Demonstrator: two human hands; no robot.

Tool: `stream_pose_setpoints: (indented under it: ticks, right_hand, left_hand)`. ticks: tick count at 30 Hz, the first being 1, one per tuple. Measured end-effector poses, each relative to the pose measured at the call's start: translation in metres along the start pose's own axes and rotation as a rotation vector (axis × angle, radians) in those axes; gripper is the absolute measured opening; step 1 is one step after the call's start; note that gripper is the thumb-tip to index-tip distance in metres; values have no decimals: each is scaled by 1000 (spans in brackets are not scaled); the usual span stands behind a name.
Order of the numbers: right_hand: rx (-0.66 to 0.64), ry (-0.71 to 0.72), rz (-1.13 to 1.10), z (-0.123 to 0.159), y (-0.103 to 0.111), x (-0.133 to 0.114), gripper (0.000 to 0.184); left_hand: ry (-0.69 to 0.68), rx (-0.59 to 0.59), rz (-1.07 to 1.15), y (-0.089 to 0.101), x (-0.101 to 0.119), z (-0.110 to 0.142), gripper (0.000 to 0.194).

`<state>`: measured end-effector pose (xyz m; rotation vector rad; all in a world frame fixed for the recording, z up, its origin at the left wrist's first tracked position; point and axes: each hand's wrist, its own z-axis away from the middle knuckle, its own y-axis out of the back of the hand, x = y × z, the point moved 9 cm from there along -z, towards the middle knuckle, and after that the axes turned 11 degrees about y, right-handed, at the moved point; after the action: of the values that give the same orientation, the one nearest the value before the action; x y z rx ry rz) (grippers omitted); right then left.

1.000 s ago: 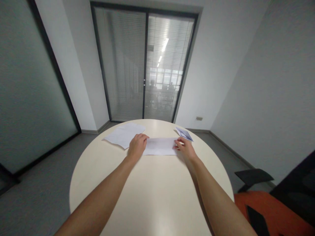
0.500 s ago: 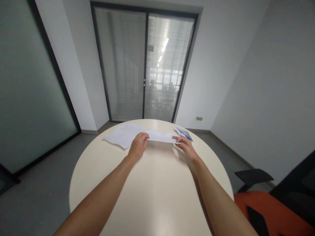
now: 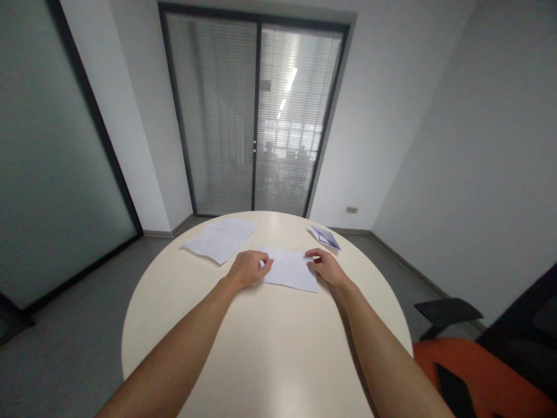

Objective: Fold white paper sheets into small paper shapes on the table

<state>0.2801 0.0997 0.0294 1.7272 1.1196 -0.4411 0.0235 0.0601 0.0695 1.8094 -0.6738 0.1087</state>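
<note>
A small white sheet of paper (image 3: 290, 271) lies at or just over the middle of the table, its near edge turned toward me. At its left edge is my left hand (image 3: 250, 268), fingers curled and thumb pinching the paper. My right hand (image 3: 326, 267) has its thumb and fingers closed about the upper right edge of the same sheet. Part of the sheet's left side is hidden behind my left hand.
A larger white sheet (image 3: 221, 237) lies at the far left of the round cream table (image 3: 270, 348). Folded paper with a dark blue-grey pattern (image 3: 325, 237) lies far right. An orange chair (image 3: 474, 371) with a black armrest (image 3: 450, 312) stands right of the table.
The small sheet has come nearer to me and tipped down, so its broad face now shows. Both hands have moved slightly closer with it.
</note>
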Motion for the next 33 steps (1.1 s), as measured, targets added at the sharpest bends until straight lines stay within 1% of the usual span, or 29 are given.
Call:
stream_pose_setpoints:
  ticks: [2, 4, 6, 7, 9, 11, 13, 16, 18, 20, 22, 24, 25, 27, 30, 33]
  right_hand:
    - [-18, -17, 48, 2, 1, -2, 45]
    - [-40, -32, 63, 3, -1, -4, 57]
    - [-59, -31, 60, 4, -4, -6, 63]
    - [-68, -25, 56, 4, -6, -7, 63]
    - [-88, -15, 76, 5, -8, -7, 59]
    - [-110, -11, 165, 5, -8, -8, 55]
    - [-127, 31, 316, 3, -6, -14, 49]
    - [-140, 159, 498, -1, -13, -35, 43]
    - [-169, 224, 501, -2, -27, -49, 41]
    - [-218, 281, 434, -1, -48, -62, 43]
    - [-306, 320, 382, 3, -72, -70, 49]
    - [-416, 347, 380, 9, -93, -73, 54]
    - [-463, 336, 398, 12, -100, -71, 57]
    - [-513, 255, 437, 16, -103, -61, 62]
    - [-510, 107, 486, 17, -93, -46, 68]
    - [-479, 20, 535, 16, -79, -37, 69]
  left_hand:
    - [3, 26, 11, -3, -1, -1, 30]
    - [-51, 34, 45, -7, 0, -1, 26]
    - [-134, -11, 33, -17, 5, 2, 35]
    - [-161, -60, 6, -24, 6, 4, 40]
    - [-172, -164, -45, -38, 7, 9, 48]
    - [-161, -246, -71, -46, 9, 14, 51]
    - [-154, -297, -79, -51, 14, 18, 52]
    - [-137, -326, -82, -55, 20, 20, 56]
    - [-125, -335, -83, -58, 21, 20, 59]
    - [-110, -348, -88, -62, 20, 19, 62]
    - [-77, -364, -101, -65, 17, 17, 65]
    - [-24, -371, -124, -67, 12, 14, 66]
    - [4, -374, -138, -67, 9, 12, 66]
    - [44, -380, -167, -68, 5, 11, 65]
    - [67, -371, -190, -70, 1, 9, 65]
    - [86, -344, -201, -71, -3, 9, 67]
